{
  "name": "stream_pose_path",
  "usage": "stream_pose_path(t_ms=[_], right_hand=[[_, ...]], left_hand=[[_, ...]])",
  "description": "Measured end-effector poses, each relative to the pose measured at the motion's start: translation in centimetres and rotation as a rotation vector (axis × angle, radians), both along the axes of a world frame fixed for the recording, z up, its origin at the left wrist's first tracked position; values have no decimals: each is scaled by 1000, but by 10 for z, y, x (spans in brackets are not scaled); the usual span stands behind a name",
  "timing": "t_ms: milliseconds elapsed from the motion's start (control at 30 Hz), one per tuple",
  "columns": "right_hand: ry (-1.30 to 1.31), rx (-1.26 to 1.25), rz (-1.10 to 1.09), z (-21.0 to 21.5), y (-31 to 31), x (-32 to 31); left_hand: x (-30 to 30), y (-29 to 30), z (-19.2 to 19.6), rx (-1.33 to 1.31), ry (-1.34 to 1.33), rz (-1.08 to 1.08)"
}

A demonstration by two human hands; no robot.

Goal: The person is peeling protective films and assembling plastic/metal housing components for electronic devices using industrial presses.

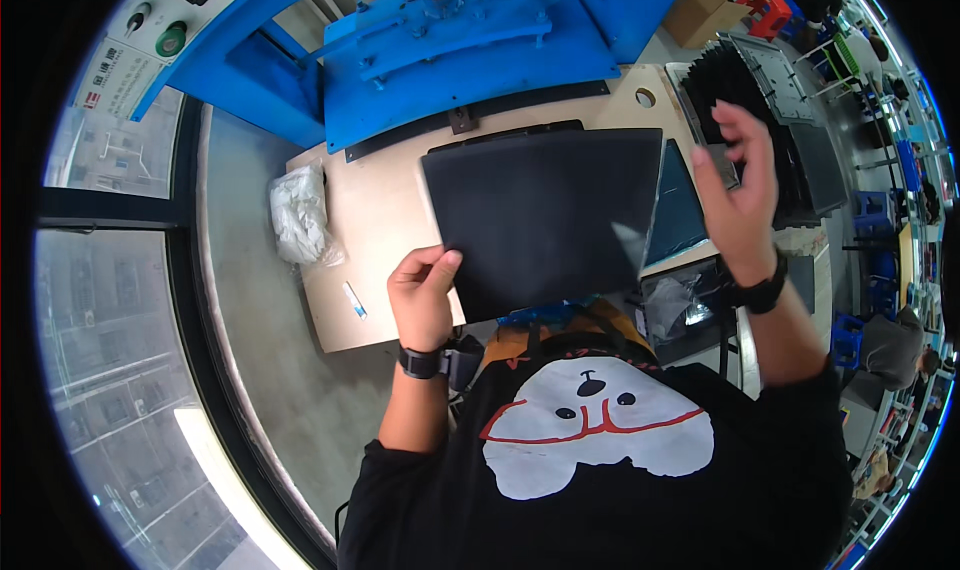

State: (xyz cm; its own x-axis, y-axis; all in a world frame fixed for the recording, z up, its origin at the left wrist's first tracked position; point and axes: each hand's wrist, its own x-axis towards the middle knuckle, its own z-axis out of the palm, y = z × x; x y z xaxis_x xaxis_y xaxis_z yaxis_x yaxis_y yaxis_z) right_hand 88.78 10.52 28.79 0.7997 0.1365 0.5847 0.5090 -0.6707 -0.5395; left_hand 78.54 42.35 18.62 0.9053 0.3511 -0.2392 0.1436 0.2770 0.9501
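Above the pale workbench (370,210), the left hand (422,295) pinched a flat, matte black rectangular panel (545,215) by its corner; the right hand (738,185) hovered spread, empty.

Panel (540,220): it lay over the table (375,210) before you, in front of the press (470,40).
Bag (298,213): left of your panel, on the table's edge.
Stack of panels (770,100): right, behind your right hand (738,195).
Left hand (425,290): at the panel's near-left corner.
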Motion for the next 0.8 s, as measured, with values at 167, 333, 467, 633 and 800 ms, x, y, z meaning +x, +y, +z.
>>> stream_pose_path(t_ms=[167, 333, 467, 633, 800], right_hand=[[906, 548, 53, -122, -12, -38], [744, 424, -52, -190, 16, -14], [751, 292, -170, -209, 33, 17], [736, 208, -209, -229, 33, 35], [606, 88, -206, -235, 36, 40]], left_hand=[[7, 12, -40, -207, 257, -9], [35, 20, -80, 3, 340, -156], [68, 33, -108, 686, 280, -258], [88, 19, -109, 862, 302, -214], [88, 18, -115, 1002, 276, -227]])
